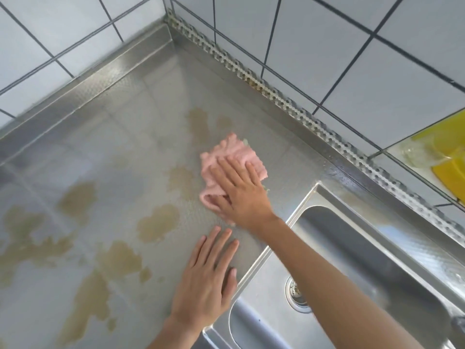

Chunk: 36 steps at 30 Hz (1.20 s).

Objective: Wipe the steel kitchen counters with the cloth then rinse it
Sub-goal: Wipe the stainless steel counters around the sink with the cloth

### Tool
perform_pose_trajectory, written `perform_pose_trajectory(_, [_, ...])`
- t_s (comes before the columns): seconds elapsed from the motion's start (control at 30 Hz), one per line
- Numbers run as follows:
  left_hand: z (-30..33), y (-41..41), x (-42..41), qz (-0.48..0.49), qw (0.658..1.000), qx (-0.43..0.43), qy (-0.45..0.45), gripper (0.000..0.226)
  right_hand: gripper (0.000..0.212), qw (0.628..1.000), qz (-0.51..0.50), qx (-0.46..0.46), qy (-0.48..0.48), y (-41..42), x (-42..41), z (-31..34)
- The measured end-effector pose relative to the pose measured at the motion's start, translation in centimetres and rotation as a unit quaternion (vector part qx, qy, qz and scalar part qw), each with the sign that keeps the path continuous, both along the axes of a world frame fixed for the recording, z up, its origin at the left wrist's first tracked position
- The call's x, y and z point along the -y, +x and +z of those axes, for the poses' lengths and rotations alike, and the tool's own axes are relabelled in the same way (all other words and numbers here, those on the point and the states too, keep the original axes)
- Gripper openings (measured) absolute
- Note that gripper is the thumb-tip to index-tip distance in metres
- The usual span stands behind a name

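A crumpled pink terry cloth (230, 163) lies on the textured stainless-steel counter (105, 152), toward its right edge, just beside the rim of the rectangular steel sink basin (377, 263) and short of the back corner where the white tiled wall (314, 46) meets the perforated metal strip (276, 94). The right hand (241, 195) presses flat on the cloth, its fingers straight and slightly spread over the near half of the fabric, with the pink edge showing beyond the fingertips and bunched under the thumb side. The left hand (208, 278) rests palm down on the bare counter nearer the front edge, fingers straight and close together, touching the steel just beside the sink's left rim and holding nothing. Brownish liquid stains (158, 222) spread in patches over the counter's middle and left part, some just beside the cloth. The round drain (297, 294) sits in the basin floor. A yellow object (448, 157) shows at the far right, too blurred to identify.
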State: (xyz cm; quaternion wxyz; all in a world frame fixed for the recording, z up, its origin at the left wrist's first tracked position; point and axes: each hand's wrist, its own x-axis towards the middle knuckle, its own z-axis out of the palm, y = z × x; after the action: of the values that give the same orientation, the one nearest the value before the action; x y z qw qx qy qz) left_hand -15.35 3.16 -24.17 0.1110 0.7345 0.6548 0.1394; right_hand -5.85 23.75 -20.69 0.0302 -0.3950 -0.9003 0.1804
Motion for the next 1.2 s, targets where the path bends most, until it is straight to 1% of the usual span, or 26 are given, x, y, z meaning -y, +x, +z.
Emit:
perform_pose_trajectory(0.07, [0.1,0.0,0.0,-0.002,1.0,-0.001,0.0,0.056,0.071,0.998,0.065,0.008,0.007,3.4,-1.5,-0.4])
perform_pose_trajectory(0.13, [0.0,-0.1,0.0,-0.005,1.0,0.0,0.0,0.057,0.071,0.998,0.047,0.03,0.014,5.8,-4.1,-0.6])
perform_pose_trajectory(0.17, [0.0,-0.1,0.1,-0.005,1.0,0.002,-0.002,0.057,0.071,0.999,0.013,0.043,0.012,6.3,-5.3,-0.7])
perform_pose_trajectory(0.23, [0.0,0.0,0.1,-0.003,1.0,0.004,-0.006,0.058,0.068,0.995,-0.085,0.044,0.014,5.3,-6.9,-1.0])
perform_pose_trajectory(0.3, [0.1,0.0,0.1,-0.001,1.0,0.007,-0.009,0.056,0.066,0.977,-0.211,0.027,0.004,1.8,-7.0,-1.1])
perform_pose_trajectory(0.33, [0.3,0.1,0.0,0.001,1.0,0.009,-0.009,0.055,0.066,0.966,-0.257,0.019,-0.011,-0.3,-6.7,-1.1])
perform_pose_trajectory(0.37, [0.4,0.1,-0.1,0.004,1.0,0.009,-0.009,0.054,0.065,0.961,-0.274,0.011,-0.029,-2.3,-5.9,-1.0])
perform_pose_trajectory(0.4, [0.6,0.1,-0.1,0.006,1.0,0.008,-0.01,0.053,0.066,0.964,-0.261,0.003,-0.042,-3.7,-4.9,-0.9])
perform_pose_trajectory(0.47, [0.9,0.2,-0.1,0.008,1.0,0.006,-0.011,0.052,0.067,0.985,-0.166,-0.003,-0.044,-4.3,-2.2,-0.6])
perform_pose_trajectory(0.53, [1.0,0.2,-0.2,0.011,1.0,0.001,-0.012,0.053,0.07,0.998,-0.06,-0.007,-0.032,-1.7,-0.1,-0.2])
perform_pose_trajectory(0.57, [1.1,0.2,-0.2,0.012,1.0,-0.002,-0.014,0.053,0.073,0.999,-0.026,-0.011,-0.032,0.2,0.4,-0.2])
perform_pose_trajectory(0.63, [1.2,0.2,-0.2,0.01,1.0,-0.004,-0.019,0.053,0.075,0.999,0.004,-0.014,-0.029,4.4,0.6,-0.3])
perform_pose_trajectory(0.67, [1.3,0.2,-0.2,0.01,1.0,-0.001,-0.017,0.053,0.075,1.0,-0.005,-0.009,-0.028,6.2,0.3,-0.4])
perform_pose_trajectory(0.7, [1.3,0.1,-0.2,0.011,1.0,0.002,-0.016,0.053,0.074,0.999,-0.028,-0.005,-0.027,7.5,-0.2,-0.5])
perform_pose_trajectory(0.77, [1.3,0.2,-0.2,0.011,1.0,0.006,-0.014,0.053,0.07,0.994,-0.109,0.005,-0.031,7.9,-1.4,-0.8])
perform_pose_trajectory(0.83, [1.2,0.2,-0.1,0.014,1.0,0.009,-0.006,0.053,0.068,0.978,-0.206,0.015,-0.041,5.2,-2.2,-1.0])
perform_pose_trajectory(0.87, [1.1,0.2,-0.2,0.015,1.0,0.012,-0.001,0.053,0.067,0.97,-0.239,0.021,-0.046,3.1,-2.5,-1.0])
perform_pose_trajectory(0.9, [0.9,0.2,-0.2,0.012,1.0,0.014,0.006,0.053,0.067,0.967,-0.248,0.031,-0.052,0.9,-2.7,-1.0])
perform_pose_trajectory(0.93, [0.8,0.2,-0.3,0.011,1.0,0.017,0.013,0.052,0.068,0.971,-0.228,0.041,-0.061,-1.1,-2.6,-1.0])
perform_pose_trajectory(1.0, [0.9,0.0,-1.0,0.006,0.999,0.034,0.019,0.051,0.07,0.988,-0.129,0.046,-0.069,-4.7,-1.6,-1.0])
perform_pose_trajectory(1.07, [0.8,-0.3,-2.3,0.021,0.998,0.055,0.032,0.048,0.071,0.995,-0.04,0.042,-0.082,-6.7,-0.4,-1.0])
perform_pose_trajectory(1.13, [1.9,-1.4,2.2,0.025,0.996,0.062,0.063,0.043,0.073,0.996,0.04,0.03,-0.078,-6.7,6.0,0.3])
perform_pose_trajectory(1.2, [1.7,-1.2,2.6,-0.01,0.995,0.082,0.058,0.042,0.072,0.994,0.064,0.014,-0.085,-3.3,6.8,0.3])
